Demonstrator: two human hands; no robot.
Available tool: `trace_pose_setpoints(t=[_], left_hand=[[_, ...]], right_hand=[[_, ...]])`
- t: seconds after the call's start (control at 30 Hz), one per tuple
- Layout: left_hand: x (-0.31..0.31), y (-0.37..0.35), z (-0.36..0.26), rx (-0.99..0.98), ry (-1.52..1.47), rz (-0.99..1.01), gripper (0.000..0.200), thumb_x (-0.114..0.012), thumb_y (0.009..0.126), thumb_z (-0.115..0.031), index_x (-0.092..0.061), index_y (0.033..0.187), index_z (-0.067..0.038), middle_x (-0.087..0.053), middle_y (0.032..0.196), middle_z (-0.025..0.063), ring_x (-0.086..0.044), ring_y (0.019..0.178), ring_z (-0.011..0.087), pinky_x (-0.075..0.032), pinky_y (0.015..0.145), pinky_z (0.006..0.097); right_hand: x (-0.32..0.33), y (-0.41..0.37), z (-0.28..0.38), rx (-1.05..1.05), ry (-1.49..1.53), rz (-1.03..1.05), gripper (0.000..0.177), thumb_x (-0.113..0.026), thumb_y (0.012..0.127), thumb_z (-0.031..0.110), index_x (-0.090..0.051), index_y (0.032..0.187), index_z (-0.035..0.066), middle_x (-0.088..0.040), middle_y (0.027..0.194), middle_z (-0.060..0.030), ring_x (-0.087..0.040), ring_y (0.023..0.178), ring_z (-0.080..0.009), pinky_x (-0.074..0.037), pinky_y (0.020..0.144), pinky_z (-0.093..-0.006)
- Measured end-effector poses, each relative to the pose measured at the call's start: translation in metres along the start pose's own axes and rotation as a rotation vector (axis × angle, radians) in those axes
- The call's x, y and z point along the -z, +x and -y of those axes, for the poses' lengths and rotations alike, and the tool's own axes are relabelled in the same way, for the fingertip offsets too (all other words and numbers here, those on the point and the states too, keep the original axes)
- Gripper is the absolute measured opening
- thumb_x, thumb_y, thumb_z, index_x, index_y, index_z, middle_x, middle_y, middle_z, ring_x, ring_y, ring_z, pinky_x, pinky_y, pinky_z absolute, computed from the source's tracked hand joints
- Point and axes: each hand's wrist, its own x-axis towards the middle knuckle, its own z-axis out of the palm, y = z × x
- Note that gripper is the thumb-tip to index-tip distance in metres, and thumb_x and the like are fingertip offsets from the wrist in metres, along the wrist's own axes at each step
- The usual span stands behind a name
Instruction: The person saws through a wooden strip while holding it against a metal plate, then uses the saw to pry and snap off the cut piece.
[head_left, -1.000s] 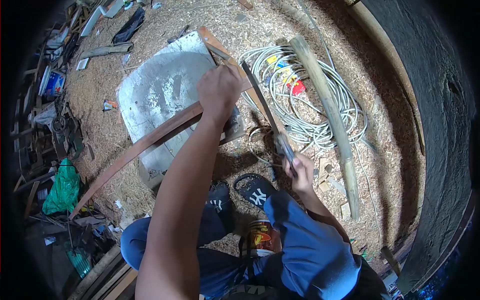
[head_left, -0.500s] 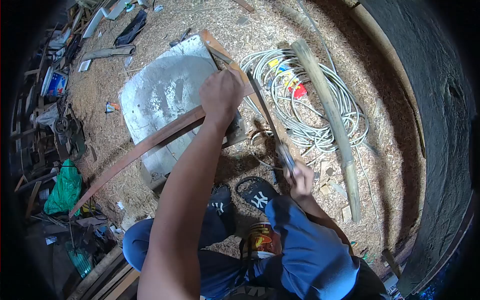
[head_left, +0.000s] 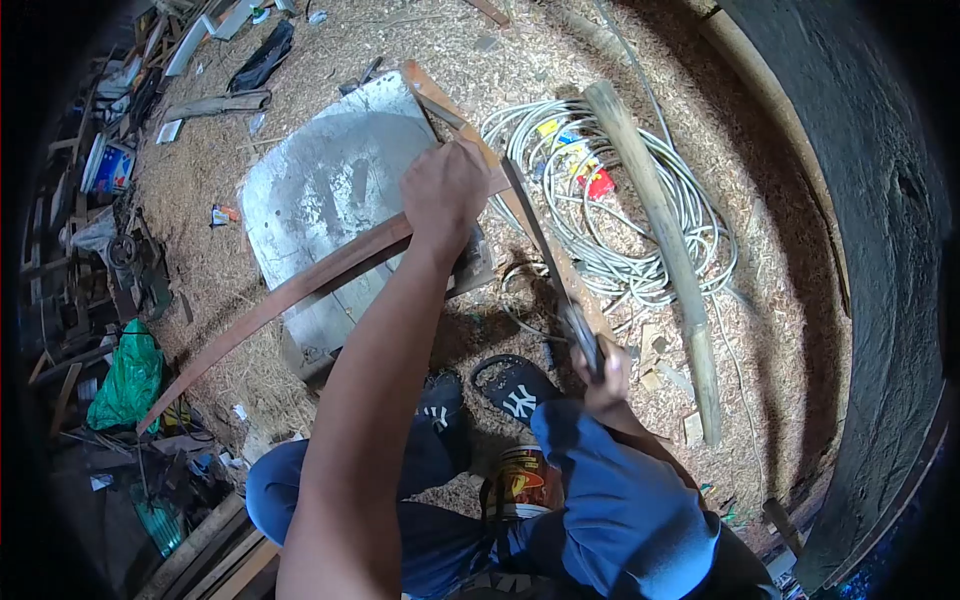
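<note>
My left hand (head_left: 440, 190) is closed around a long reddish-brown wooden strip (head_left: 290, 290) near its right end, pressing it down over the edge of a worn silvery metal-topped stand (head_left: 330, 190). In my right hand (head_left: 605, 375) is the handle of a handsaw; the narrow dark saw blade (head_left: 542, 235) points up and away, its far part beside the strip's end. Partly beneath the blade and strip, a tan wooden board (head_left: 570, 285) runs diagonally. My left hand hides part of the strip.
A coil of grey cable (head_left: 640, 265) lies right of the saw, with a wooden pole (head_left: 655, 205) across it. A dark rounded timber (head_left: 860, 160) curves along the right. Wood shavings cover the floor. A green bag (head_left: 128, 375) and scrap lie left. A bucket (head_left: 525, 480) stands between my legs.
My right hand and the saw have shifted slightly down and right, drawing the blade back toward me. My left hand and the strip stay nearly in place.
</note>
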Motion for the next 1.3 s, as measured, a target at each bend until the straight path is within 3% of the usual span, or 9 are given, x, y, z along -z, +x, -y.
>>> trace_pose_setpoints(t=[0.07,0.2,0.33,0.4,0.57,0.73,1.0,1.13,1.3], left_hand=[[-0.001,-0.001,0.003,-0.007,-0.016,0.021,0.046,-0.048,0.099,-0.025,-0.069,0.067,0.001,-0.068,0.074,0.0273,-0.069,0.070,0.0473,-0.057,0.069,0.0538],[0.002,0.000,-0.002,-0.002,0.000,0.004,0.043,-0.050,0.098,-0.023,-0.069,0.067,0.000,-0.069,0.074,0.0274,-0.070,0.071,0.0464,-0.057,0.068,0.0535],[0.004,-0.001,-0.002,-0.001,0.023,0.063,0.041,-0.051,0.096,-0.021,-0.071,0.067,0.000,-0.070,0.077,0.0260,-0.071,0.071,0.0423,-0.057,0.068,0.0502],[0.004,0.001,0.000,0.011,0.015,0.086,0.037,-0.052,0.093,-0.020,-0.073,0.070,0.000,-0.071,0.078,0.0264,-0.072,0.072,0.0423,-0.058,0.070,0.0497],[0.002,-0.001,-0.002,0.038,0.019,0.097,0.037,-0.052,0.093,-0.022,-0.073,0.072,0.001,-0.070,0.078,0.0269,-0.071,0.074,0.0445,-0.058,0.073,0.0516],[0.007,0.002,-0.004,0.069,0.025,0.119,0.033,-0.055,0.090,-0.020,-0.074,0.075,0.002,-0.072,0.081,0.0266,-0.073,0.076,0.0424,-0.058,0.073,0.0498],[0.001,0.001,-0.001,0.042,0.054,0.091,0.042,-0.052,0.096,-0.025,-0.072,0.069,0.000,-0.071,0.076,0.0250,-0.073,0.073,0.0413,-0.058,0.069,0.0478],[0.001,0.001,0.001,-0.044,0.021,0.044,0.043,-0.051,0.097,-0.025,-0.072,0.069,0.000,-0.071,0.074,0.0245,-0.072,0.070,0.0418,-0.058,0.068,0.0486],[0.005,0.001,-0.005,0.047,0.045,0.056,0.042,-0.051,0.097,-0.025,-0.073,0.070,0.000,-0.071,0.075,0.0247,-0.071,0.069,0.0428,-0.058,0.068,0.0502]], right_hand=[[0.007,-0.007,-0.008,0.061,0.127,0.011,0.068,-0.030,0.101,0.058,-0.055,0.075,0.001,-0.044,0.055,-0.0028,-0.038,0.047,-0.0117,-0.026,0.045,-0.0291],[-0.011,0.049,-0.002,0.195,-0.095,0.099,0.065,-0.030,0.104,0.053,-0.055,0.078,-0.001,-0.047,0.056,-0.0034,-0.041,0.049,-0.0114,-0.029,0.046,-0.0281],[-0.028,0.060,0.007,0.101,0.068,0.029,0.057,-0.034,0.106,0.045,-0.057,0.086,-0.003,-0.050,0.060,-0.0036,-0.041,0.049,-0.0096,-0.032,0.046,-0.0250],[-0.018,0.030,0.000,0.043,-0.045,-0.048,0.073,-0.034,0.100,0.068,-0.052,0.073,0.002,-0.046,0.055,-0.0052,-0.037,0.046,-0.0132,-0.028,0.047,-0.0312],[0.004,0.000,0.009,0.010,0.015,0.024,0.071,-0.033,0.100,0.065,-0.051,0.072,0.002,-0.045,0.054,-0.0044,-0.037,0.045,-0.0122,-0.026,0.046,-0.0304],[-0.023,0.065,0.000,0.161,-0.065,0.091,0.062,-0.033,0.106,0.051,-0.058,0.083,-0.001,-0.051,0.064,-0.0033,-0.043,0.051,-0.0112,-0.030,0.047,-0.0279],[0.003,-0.008,0.000,-0.014,0.083,0.008,0.069,-0.037,0.099,0.063,-0.049,0.069,0.002,-0.043,0.052,-0.0052,-0.037,0.045,-0.0140,-0.027,0.046,-0.0314],[-0.016,0.038,-0.023,0.215,-0.119,-0.082,0.058,-0.034,0.105,0.046,-0.057,0.080,-0.002,-0.050,0.061,-0.0045,-0.040,0.050,-0.0094,-0.028,0.046,-0.0267],[-0.022,0.038,0.009,0.034,0.001,-0.015,0.066,-0.037,0.102,0.060,-0.050,0.074,0.002,-0.050,0.060,-0.0065,-0.039,0.049,-0.0126,-0.028,0.047,-0.0295]])
